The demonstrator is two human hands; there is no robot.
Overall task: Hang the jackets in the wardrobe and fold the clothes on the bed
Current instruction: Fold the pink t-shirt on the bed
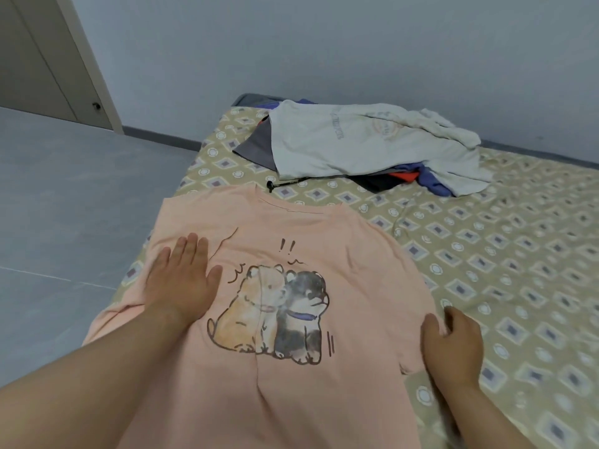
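Looking down, we see the pink T-shirt (356,254) lying flat on the bed (518,254), puppy picture up. It is close to us, at 6 o'clock.

Our left hand (181,280) rests on the shirt at its 9 o'clock side. Its fingers (191,251) are straight and flat, and they press the cloth down. Our right hand (453,345) is at the shirt's 4 o'clock edge, by the sleeve. Its fingers are curled and its thumb (429,328) lies on top, so we think it pinches the edge of the cloth.

We think this shirt is light and very soft. It will not hold a shape by itself. It flops, and it wrinkles fast; there is a crease at 1 o'clock from our left hand. It cannot break, and it should not slide much on the sheet.

The best places to hold are the edges: the sleeve, the side and the shoulder. We could lift the 3 o'clock side over toward 9 o'clock while the flat hand pins the rest. Grabbing the middle would bunch it up.

At 12 o'clock, well apart, lies a pile of clothes (402,186) with a white top (356,147) over it.
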